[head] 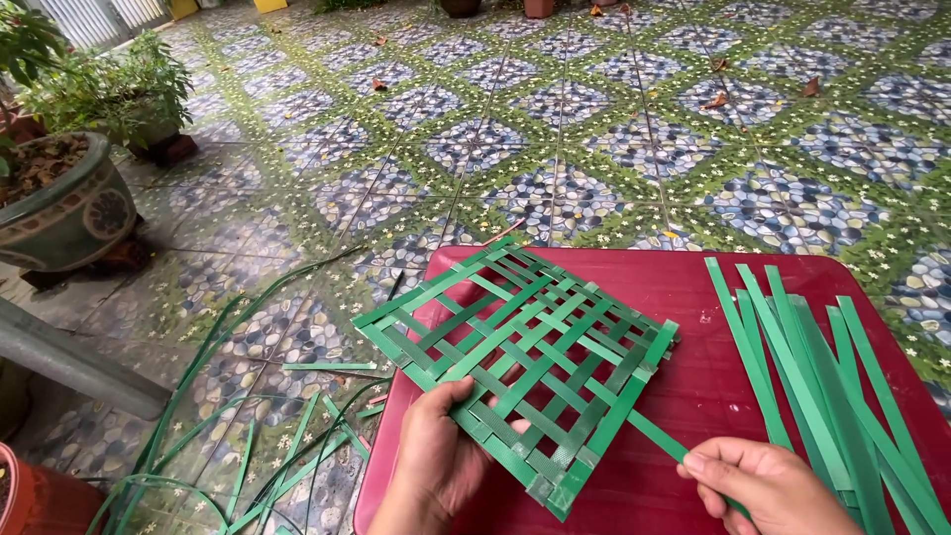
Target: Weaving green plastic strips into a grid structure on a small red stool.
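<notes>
We see a person weaving a flat lattice out of green plastic strapping on a dark red table. The woven mat is held tilted, its near corner lifted off the table and its far edge close to or resting on the tabletop; we can't tell which.

The left hand grips the mat's near-left edge: thumb on top pressed against the weave, the other fingers curled underneath and mostly hidden.

The right hand pinches the free end of a loose green strip between thumb and forefinger, fingers pressed together. That strip runs from the hand up into the mat's right edge.

We judge that the step in hand is threading or pulling this strip through the weave. The weave looks well along, with many crossings already in place and gaps still open in the middle. The next move calls for keeping the strip flat and untwisted, holding the mat steady with the left hand, and guiding the strip over and under in the right order.

A pile of spare green strips lies on the table just right of the mat. More offcut strips are scattered on the patterned tile floor to the left. Potted plants stand at far left.
</notes>
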